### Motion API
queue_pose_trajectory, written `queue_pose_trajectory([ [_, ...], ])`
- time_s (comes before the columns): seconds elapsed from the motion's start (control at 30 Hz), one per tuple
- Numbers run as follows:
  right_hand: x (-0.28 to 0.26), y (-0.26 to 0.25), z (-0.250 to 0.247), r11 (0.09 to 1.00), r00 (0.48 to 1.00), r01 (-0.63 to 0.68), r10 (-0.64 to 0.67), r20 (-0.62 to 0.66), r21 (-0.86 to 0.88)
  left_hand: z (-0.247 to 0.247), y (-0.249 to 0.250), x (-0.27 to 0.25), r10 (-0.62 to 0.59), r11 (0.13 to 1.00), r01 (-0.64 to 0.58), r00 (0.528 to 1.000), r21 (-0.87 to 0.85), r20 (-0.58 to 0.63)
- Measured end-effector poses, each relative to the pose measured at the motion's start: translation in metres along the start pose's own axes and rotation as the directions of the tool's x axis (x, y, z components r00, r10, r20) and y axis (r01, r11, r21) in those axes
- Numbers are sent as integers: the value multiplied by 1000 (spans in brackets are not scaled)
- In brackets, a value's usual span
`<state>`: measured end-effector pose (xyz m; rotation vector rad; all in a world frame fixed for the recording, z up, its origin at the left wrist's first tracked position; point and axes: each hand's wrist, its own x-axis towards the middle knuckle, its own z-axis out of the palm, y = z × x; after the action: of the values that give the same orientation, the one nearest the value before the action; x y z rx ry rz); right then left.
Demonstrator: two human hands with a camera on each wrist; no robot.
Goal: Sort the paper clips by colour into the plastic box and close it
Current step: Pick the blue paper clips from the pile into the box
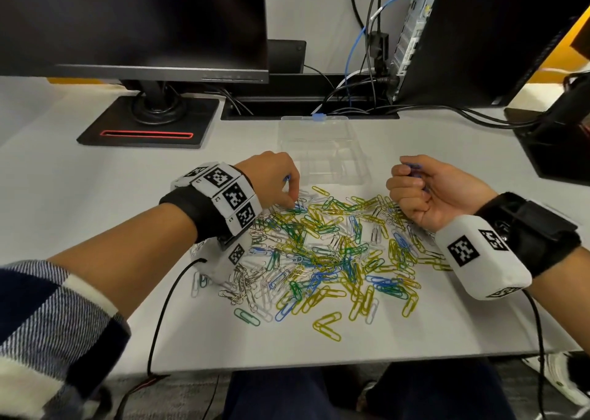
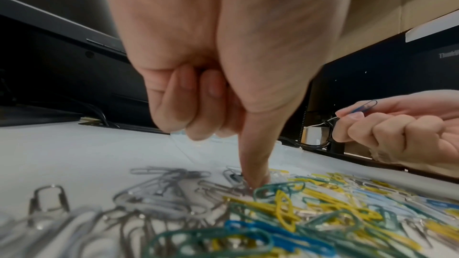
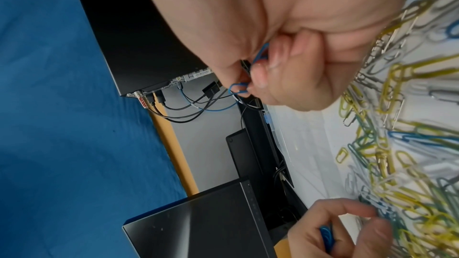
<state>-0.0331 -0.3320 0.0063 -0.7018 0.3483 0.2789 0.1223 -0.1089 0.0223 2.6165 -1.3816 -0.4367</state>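
Left hand (image 1: 271, 177) was down at the far-left edge of the paper clip pile (image 1: 319, 250), index fingertip (image 2: 255, 178) pressed onto clips there, other fingers curled in around a few blue clips (image 3: 326, 234) tucked in the palm. Right hand (image 1: 427, 193) was raised just right of the pile's far edge, fingers curled, pinching a small bunch of blue clips (image 2: 365, 106) between thumb and forefinger. Hands were apart, either side of the pile's far end. Pile lay spread mid-worktop (image 1: 95, 196): yellow, green, blue, white and silver clips all mixed. Clear plastic box (image 1: 322, 151) sat open just beyond the pile, between the hands, blue latch (image 1: 319, 118) at its far edge; whether its compartments held anything, couldn't tell. Monitor (image 1: 134, 20) stood far left, PC tower (image 1: 472, 36) far right.
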Motion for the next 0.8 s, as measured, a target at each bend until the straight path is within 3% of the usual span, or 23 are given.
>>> queue_pose_trajectory([
  [0.17, -1, 3, 1, 999, 998, 36, -35, -44, 18, 2, 1, 2, -12, 999, 11, 1000, 34, 28],
  [0.47, -6, -2, -12, 985, 998, 65, -66, 1, 157, -17, -6, -6, -105, 992, 94, 985, 89, 136],
  [0.6, -12, -1, -7, 982, 984, 137, -119, -134, 131, -18, 0, -3, -180, 980, 164, 973, 113, 146],
  [0.67, -14, -1, -6, 982, 972, 165, -146, -185, 95, -16, 1, -3, -226, 973, 230, 968, -31, 106],
  [0.7, -15, -2, -7, 982, 972, 163, -144, -186, 91, -14, 1, -2, -214, 952, 234, 969, -194, 122],
  [0.8, -16, -6, -12, 987, 987, 113, -99, -123, 118, -10, 5, -3, -161, 742, 223, 975, -632, 155],
])
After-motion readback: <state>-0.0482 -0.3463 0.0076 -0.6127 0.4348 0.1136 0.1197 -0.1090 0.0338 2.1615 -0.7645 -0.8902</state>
